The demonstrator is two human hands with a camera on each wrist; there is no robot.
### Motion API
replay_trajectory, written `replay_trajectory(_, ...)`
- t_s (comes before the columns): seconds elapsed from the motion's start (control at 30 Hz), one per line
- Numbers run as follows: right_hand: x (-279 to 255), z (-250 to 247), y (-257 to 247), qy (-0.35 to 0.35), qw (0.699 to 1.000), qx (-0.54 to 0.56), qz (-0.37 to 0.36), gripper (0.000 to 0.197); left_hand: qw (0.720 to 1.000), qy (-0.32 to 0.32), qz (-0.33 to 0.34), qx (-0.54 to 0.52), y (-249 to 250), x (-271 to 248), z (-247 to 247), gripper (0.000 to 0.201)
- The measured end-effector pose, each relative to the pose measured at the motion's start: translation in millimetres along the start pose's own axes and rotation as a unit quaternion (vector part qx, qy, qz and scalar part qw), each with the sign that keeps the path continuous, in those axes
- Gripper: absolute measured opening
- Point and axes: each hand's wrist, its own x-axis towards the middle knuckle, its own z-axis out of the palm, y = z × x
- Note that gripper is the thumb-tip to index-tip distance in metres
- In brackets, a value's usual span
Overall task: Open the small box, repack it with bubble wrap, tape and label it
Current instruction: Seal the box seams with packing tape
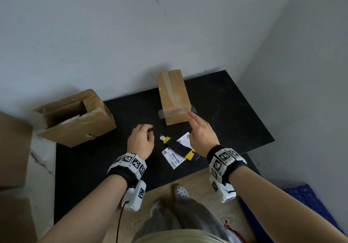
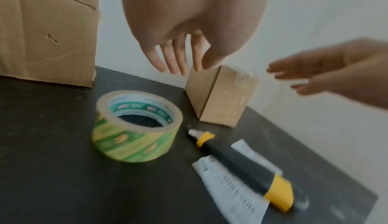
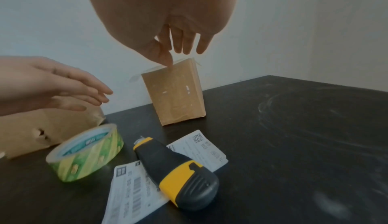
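Note:
The small brown box stands on the black table, with clear tape along its top seam and loose tape ends sticking out at its near end. My right hand hovers open at the box's near top edge; whether the thumb touches it is unclear. My left hand hangs open and empty over the green-and-yellow tape roll, which it hides in the head view. A yellow-and-black utility knife lies across white shipping labels between my hands.
A large open cardboard box sits at the table's left edge, and more cardboard stands further left. The wall runs close behind the table. Dusty bare tabletop lies right of the small box.

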Motion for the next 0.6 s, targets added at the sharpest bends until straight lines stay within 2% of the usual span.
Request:
replay_trajectory(0.07,4,-8,4,0.007,0.998,0.049,0.038,0.070,0.996,0.026,-0.016,-0.082,16,3,-4,0.033)
replay_trajectory(0.17,13,-20,8,0.002,0.991,0.096,0.090,0.069,0.973,-0.008,-0.043,-0.228,41,10,-10,0.039)
replay_trajectory(0.27,26,-25,10,-0.007,0.981,0.151,0.118,0.071,0.944,-0.031,-0.059,-0.324,56,19,-8,0.043)
replay_trajectory(0.43,41,-22,8,-0.083,0.961,0.216,0.148,0.075,0.907,-0.057,-0.098,-0.406,58,29,6,0.051)
replay_trajectory(0.6,47,-10,15,-0.089,0.943,0.274,0.167,0.072,0.878,-0.096,-0.135,-0.449,44,37,24,0.073)
